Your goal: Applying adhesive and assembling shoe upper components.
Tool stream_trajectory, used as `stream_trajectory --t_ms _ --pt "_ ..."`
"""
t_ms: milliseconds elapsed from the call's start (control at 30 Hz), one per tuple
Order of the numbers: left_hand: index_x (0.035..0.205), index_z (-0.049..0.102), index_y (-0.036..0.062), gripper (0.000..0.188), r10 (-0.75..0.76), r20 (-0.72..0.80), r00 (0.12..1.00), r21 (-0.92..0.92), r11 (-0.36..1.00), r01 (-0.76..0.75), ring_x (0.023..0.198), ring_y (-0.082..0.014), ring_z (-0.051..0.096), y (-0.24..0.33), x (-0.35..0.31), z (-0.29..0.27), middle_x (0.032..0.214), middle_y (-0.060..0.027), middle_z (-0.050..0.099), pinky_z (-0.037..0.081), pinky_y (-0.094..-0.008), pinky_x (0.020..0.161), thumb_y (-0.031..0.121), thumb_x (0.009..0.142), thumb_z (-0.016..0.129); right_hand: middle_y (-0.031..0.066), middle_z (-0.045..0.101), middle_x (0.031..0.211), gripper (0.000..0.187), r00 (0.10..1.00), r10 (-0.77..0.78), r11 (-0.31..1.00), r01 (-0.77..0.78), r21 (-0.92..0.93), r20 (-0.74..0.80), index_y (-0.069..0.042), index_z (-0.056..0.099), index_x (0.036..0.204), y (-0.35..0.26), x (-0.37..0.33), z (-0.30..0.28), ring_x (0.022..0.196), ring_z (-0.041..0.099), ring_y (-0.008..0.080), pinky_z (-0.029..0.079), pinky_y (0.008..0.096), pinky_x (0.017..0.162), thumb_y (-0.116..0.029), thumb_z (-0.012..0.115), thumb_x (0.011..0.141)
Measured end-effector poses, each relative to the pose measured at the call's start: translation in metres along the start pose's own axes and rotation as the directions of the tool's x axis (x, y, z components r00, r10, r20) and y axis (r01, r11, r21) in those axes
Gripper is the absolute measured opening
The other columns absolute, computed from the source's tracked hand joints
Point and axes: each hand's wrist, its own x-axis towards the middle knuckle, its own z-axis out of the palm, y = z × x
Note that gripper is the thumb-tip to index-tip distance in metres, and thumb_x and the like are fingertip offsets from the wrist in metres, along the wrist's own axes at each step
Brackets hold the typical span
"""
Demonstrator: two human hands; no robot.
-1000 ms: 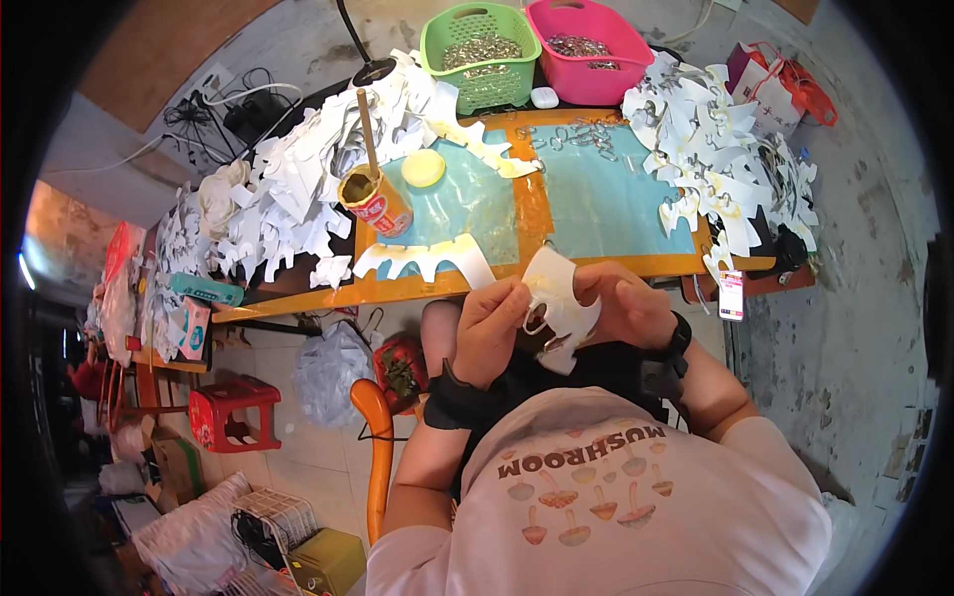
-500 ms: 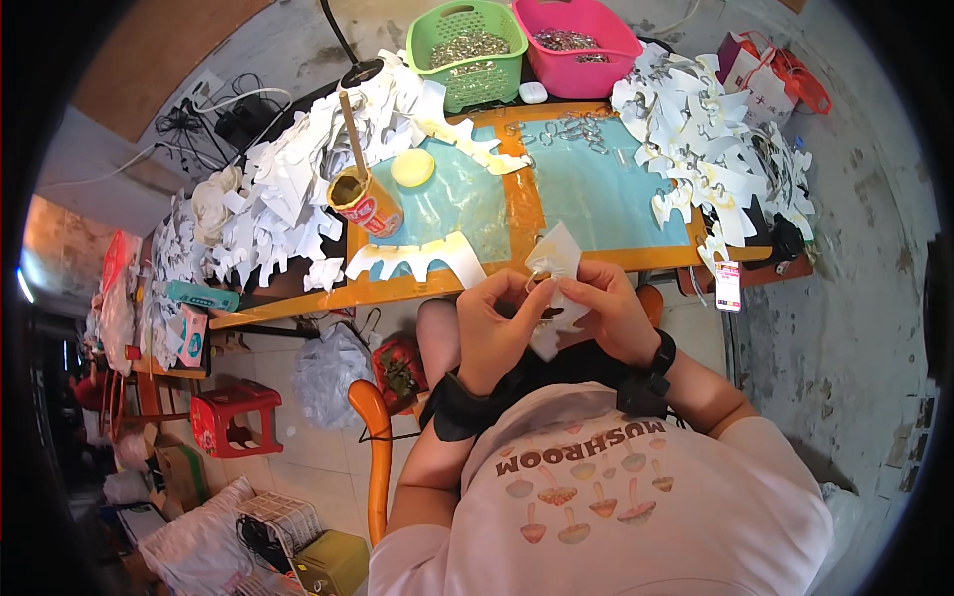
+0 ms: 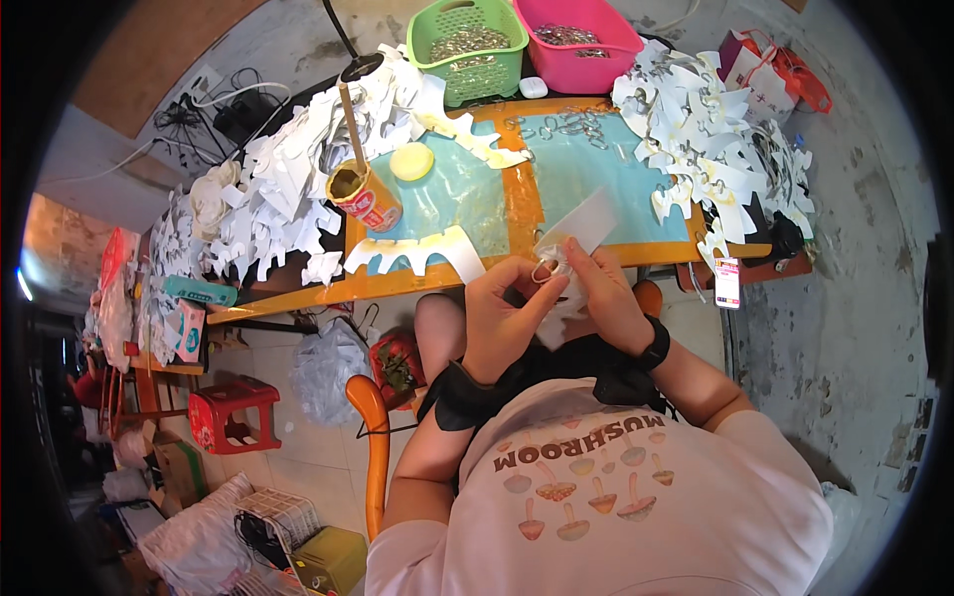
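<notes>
Over the near table edge, my left hand [image 3: 500, 316] pinches a small metal ring [image 3: 542, 270] between thumb and forefinger. Close beside it, my right hand [image 3: 613, 301] grips a white cut piece [image 3: 584, 223] of thin sheet material. One flap of the piece sticks up past my right fingers; more of it hangs below my hands. The ring meets the piece at my fingertips, though the fingers hide how they join. Left of my hands, a toothed white strip [image 3: 422, 250] with yellowish edges lies on the table, near a can [image 3: 373, 204] with a stick in it.
White cut pieces are heaped at the left [image 3: 288, 169] and right [image 3: 686, 119]. A green basket [image 3: 487, 84] and a pink basket [image 3: 581, 65] of metal parts stand behind loose metal rings [image 3: 566, 124]. A yellow round pad [image 3: 411, 161] lies mid-table; a phone [image 3: 727, 283] is at the right edge.
My right hand has turned, and the white piece's upper flap now slants up to the right. My left hand has shifted slightly, still pinching the ring.
</notes>
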Motion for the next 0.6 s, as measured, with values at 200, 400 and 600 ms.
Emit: stream_trajectory --t_ms 200,400,600 --pt "0.094 0.063 -0.0021 0.01 -0.16 0.064 0.985 -0.042 0.986 0.163 0.077 -0.002 0.054 0.008 0.0 -0.01 0.088 0.0016 0.063 0.043 -0.0164 0.069 0.006 0.09 0.069 0.0061 0.061 0.108 0.031 0.989 -0.135 0.99 0.132 -0.039 -0.067 -0.001 0.049 0.122 -0.009 0.001 0.015 0.093 0.06 0.0089 0.05 0.0256 0.078 -0.022 0.055 0.1" --pt "0.1 0.062 -0.0018 0.011 -0.049 0.098 0.994 -0.338 0.938 0.08 0.08 -0.0034 0.057 -0.007 -0.003 -0.002 0.09 0.0004 0.064 0.045 -0.0183 0.072 0.005 0.093 0.064 0.0075 0.061 0.109 0.034 0.999 0.021 0.963 -0.006 0.271 -0.05 -0.002 0.048 0.125 -0.009 0.008 0.009 0.097 0.061 0.0132 0.051 0.0284 0.084 -0.01 0.059 0.094" --pt "0.098 0.063 0.0016 0.008 -0.161 -0.002 0.987 -0.451 0.881 0.143 0.078 -0.0041 0.059 -0.013 0.006 -0.009 0.091 -0.0007 0.066 0.048 -0.0208 0.071 0.008 0.094 0.063 0.0022 0.063 0.102 0.022 0.977 0.054 0.97 -0.101 0.223 0.208 -0.001 0.057 0.115 -0.011 0.005 -0.012 0.091 0.059 0.0062 0.049 0.0241 0.077 -0.011 0.06 0.095"
